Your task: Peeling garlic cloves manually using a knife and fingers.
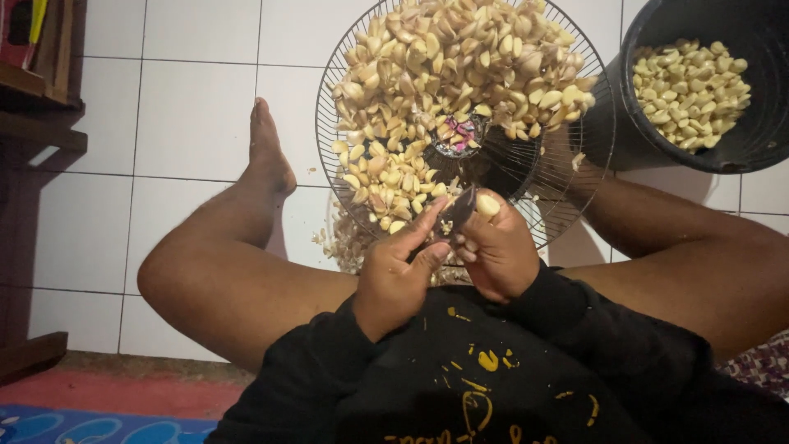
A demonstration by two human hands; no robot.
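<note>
I sit on the floor with my legs spread around a round wire grille [552, 191] piled with unpeeled garlic cloves [448, 66]. My left hand [397, 275] grips a small dark knife [457, 215], thumb stretched along it. My right hand [496, 249] pinches a pale garlic clove [487, 205] at the fingertips, right beside the blade. Both hands are close together above the near edge of the grille. Garlic skins [349, 241] lie under them.
A black bucket [657, 136] at the upper right holds peeled cloves [689, 92]. My bare left foot [267, 152] rests on the white tiled floor [181, 115]. Dark wooden furniture [37, 90] stands at the left edge. A red and blue mat [90, 411] lies at the lower left.
</note>
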